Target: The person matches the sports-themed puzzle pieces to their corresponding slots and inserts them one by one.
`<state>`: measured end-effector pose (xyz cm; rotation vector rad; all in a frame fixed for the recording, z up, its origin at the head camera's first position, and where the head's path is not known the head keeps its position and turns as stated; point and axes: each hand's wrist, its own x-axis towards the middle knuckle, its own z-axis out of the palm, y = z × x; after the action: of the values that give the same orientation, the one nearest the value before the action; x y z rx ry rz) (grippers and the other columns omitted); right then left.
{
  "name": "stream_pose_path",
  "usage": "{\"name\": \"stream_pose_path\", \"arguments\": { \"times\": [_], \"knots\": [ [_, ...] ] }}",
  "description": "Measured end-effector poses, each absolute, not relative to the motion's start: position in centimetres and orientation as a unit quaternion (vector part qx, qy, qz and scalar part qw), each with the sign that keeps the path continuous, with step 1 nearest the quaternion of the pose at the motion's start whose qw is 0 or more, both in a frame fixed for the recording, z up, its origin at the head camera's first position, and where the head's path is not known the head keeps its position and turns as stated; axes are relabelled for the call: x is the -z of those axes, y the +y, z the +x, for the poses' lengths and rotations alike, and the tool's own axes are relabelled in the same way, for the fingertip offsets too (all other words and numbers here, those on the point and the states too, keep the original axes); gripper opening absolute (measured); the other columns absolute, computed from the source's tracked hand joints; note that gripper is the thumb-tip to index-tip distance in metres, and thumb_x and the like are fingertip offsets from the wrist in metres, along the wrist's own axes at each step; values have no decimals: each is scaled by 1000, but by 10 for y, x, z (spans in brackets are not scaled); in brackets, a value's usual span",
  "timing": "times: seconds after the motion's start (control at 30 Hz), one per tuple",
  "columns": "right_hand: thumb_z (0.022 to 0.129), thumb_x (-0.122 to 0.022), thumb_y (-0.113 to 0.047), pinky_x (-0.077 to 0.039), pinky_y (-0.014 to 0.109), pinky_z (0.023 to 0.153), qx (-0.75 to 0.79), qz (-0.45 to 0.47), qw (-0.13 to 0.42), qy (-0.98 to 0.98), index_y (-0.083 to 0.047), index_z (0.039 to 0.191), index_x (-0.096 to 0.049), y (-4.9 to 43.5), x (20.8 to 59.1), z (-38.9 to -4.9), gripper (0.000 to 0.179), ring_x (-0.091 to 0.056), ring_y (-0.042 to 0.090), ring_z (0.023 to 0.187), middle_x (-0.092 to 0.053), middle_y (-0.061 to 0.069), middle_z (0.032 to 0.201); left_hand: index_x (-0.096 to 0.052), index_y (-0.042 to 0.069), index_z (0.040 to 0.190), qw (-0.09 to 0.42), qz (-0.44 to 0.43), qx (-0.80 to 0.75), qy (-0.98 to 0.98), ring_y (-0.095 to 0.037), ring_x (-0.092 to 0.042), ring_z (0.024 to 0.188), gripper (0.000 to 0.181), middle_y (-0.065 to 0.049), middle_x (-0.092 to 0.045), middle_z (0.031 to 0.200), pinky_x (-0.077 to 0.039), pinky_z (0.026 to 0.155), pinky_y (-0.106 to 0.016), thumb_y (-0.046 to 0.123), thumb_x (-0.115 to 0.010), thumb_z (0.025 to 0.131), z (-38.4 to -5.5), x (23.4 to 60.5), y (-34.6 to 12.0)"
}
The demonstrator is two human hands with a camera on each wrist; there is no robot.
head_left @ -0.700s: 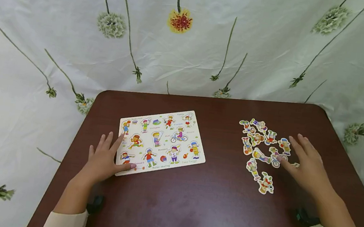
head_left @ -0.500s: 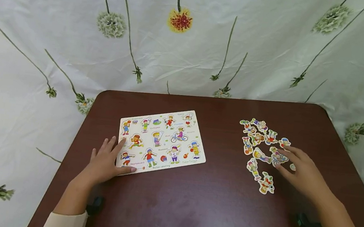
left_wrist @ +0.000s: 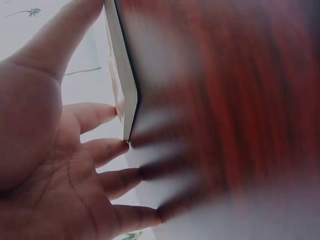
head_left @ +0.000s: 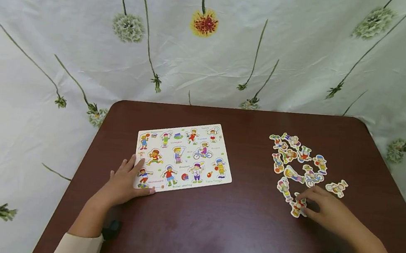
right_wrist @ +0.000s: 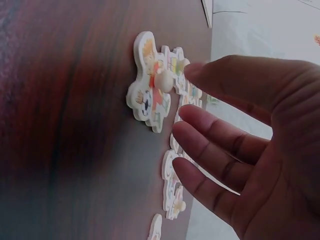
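Observation:
My left hand point(head_left: 120, 183) rests at the lower left corner of a white puzzle board point(head_left: 164, 147) printed with children playing sports. In the left wrist view its fingers are spread on the table, with the thumb along the board's edge point(left_wrist: 129, 95). Over the nearest loose piece, a soccer player puzzle piece point(head_left: 297, 208), reaches my right hand point(head_left: 332, 212). The right wrist view shows this piece's round wooden knob point(right_wrist: 164, 81) apart from the thumb and fingers, which are loosely bent and hold nothing.
Several other knobbed puzzle pieces lie in a loose cluster, among them a cyclist piece point(head_left: 311, 176). One piece point(head_left: 336, 188) lies apart to the right. Behind the dark brown table point(head_left: 214, 228) hangs a flowered white cloth point(head_left: 218, 61).
My right hand has come down and toward me, from the cyclist piece to the soccer player piece, uncovering the piece at the right. The left hand stays at the board's corner.

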<state>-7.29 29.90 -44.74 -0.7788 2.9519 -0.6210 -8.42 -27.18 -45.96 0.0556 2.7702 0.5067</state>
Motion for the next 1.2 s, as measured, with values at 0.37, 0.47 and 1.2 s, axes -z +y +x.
{"name": "stream_pose_path", "arguments": {
  "times": [0.37,0.47,1.2],
  "knots": [
    [84,-79,-6,-49,24,66,224,-251,30,941,-21,99,-75,296,454,-68,21,-57,0,82,-62,-11,96,-21,9,162,174,14,-186,967,-60,-2,150,118,-25,-6,169,-5,106,-86,68,-76,76,-87,459,-264],
    [83,-79,-5,-48,23,65,219,-255,18,942,-20,96,-75,295,454,-68,21,-56,-1,80,-62,-12,93,-21,10,162,175,17,-186,967,-61,-1,150,117,-24,-6,169,-4,105,-87,68,-76,76,-88,459,-263],
    [79,-79,1,-48,22,63,230,-253,16,940,-19,90,-71,292,455,-70,24,-55,-7,75,-61,-11,87,-24,12,162,176,22,-193,965,-59,-1,151,116,-23,-8,169,0,103,-89,64,-79,74,-89,459,-263]
  ]
}}
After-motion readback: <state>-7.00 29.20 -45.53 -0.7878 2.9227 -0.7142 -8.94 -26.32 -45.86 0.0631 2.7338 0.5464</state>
